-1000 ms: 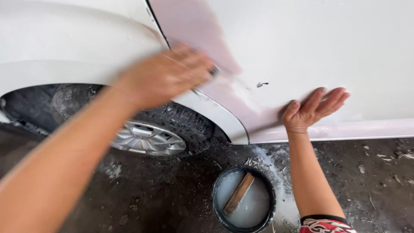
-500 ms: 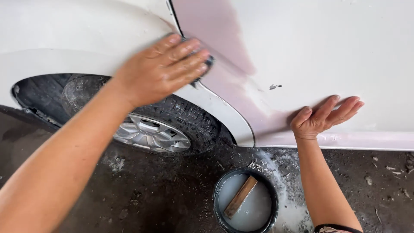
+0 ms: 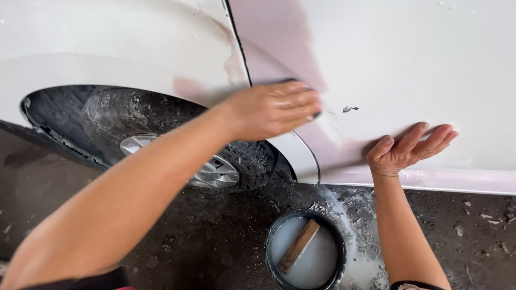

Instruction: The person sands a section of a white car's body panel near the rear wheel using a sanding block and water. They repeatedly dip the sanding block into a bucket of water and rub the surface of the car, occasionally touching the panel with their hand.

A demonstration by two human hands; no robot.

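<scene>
My left hand presses a dark sanding pad against the white car body. It sits just right of the panel seam, above the wheel arch. The hand is blurred and hides most of the pad. A pinkish patch of filler runs down the panel from the seam to the sill. My right hand rests against the lower panel near the sill, fingers apart, holding nothing. A small chipped spot lies between the two hands.
A dark round bucket of milky water stands on the floor below the hands, with a wooden block in it. The tyre and silver wheel fill the arch at left. The dark floor is wet, with white scraps on it.
My left hand has slid to the right and down across the seam with the pad. My right hand has stayed on the lower panel. The view has shifted slightly.
</scene>
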